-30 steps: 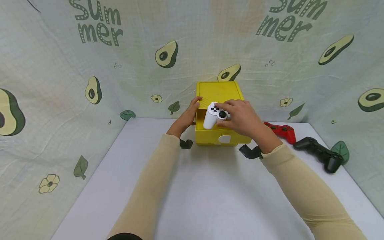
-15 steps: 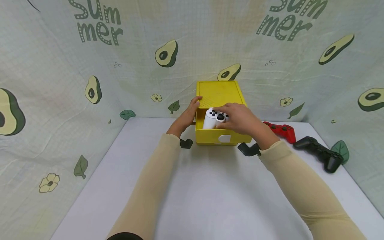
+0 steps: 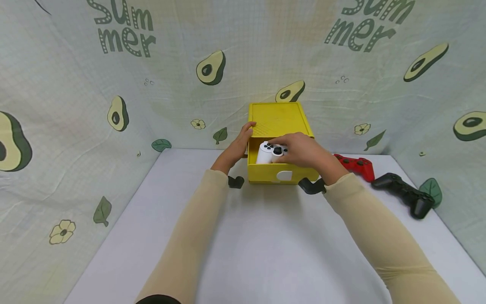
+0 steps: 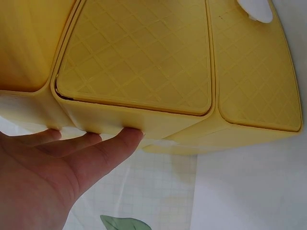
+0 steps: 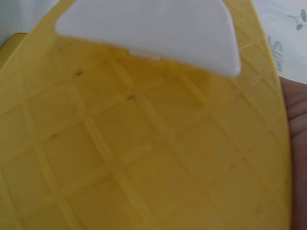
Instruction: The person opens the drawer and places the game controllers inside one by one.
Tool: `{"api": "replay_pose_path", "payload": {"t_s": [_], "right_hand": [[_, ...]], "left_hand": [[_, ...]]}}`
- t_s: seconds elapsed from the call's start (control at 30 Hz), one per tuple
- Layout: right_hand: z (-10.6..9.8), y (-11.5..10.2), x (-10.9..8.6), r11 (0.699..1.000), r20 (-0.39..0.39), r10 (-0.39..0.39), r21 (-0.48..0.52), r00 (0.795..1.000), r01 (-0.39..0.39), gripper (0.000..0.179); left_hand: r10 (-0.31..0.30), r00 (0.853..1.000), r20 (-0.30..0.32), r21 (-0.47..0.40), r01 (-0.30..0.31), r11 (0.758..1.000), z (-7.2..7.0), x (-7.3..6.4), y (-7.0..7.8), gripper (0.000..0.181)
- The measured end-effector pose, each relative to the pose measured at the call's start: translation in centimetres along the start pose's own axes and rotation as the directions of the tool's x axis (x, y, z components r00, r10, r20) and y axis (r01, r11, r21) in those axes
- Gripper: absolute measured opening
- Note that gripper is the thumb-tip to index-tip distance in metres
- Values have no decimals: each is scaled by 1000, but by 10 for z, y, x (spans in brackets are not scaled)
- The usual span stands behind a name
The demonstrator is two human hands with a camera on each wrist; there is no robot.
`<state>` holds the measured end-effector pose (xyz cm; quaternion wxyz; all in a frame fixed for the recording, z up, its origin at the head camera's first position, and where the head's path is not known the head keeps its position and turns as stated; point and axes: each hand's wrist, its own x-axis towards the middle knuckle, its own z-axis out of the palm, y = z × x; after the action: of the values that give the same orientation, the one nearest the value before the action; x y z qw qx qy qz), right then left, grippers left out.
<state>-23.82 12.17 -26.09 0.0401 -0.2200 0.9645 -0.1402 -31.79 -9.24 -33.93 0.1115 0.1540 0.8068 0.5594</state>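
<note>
A yellow drawer box stands at the back middle of the white table, its waffle-patterned drawer pulled out toward me. Inside that drawer sits a white game controller, which my right hand grips from above with thumb and fingers. Much of the controller is hidden by this hand and the drawer front. My left hand lies along the box's left side; in the left wrist view its straight fingertips touch the yellow side wall. The drawer's white handle and front fill the right wrist view.
To the right of the box lie a red game controller and a black one. A cloth backdrop with avocado prints rises behind and beside the table. Dark wrist mounts stick out under the hands.
My right hand has lowered the white controller from above the drawer down into it. The left hand has stayed at the box's side, and the red and black controllers have not moved.
</note>
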Motion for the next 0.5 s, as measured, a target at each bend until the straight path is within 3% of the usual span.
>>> {"api": "replay_pose_path", "payload": {"t_s": [0.5], "right_hand": [[0,1,10,997,86,55,50,995,-60,59]], "left_hand": [[23,1000,-5,-13,-23,1000,0,1,-1,44]]}}
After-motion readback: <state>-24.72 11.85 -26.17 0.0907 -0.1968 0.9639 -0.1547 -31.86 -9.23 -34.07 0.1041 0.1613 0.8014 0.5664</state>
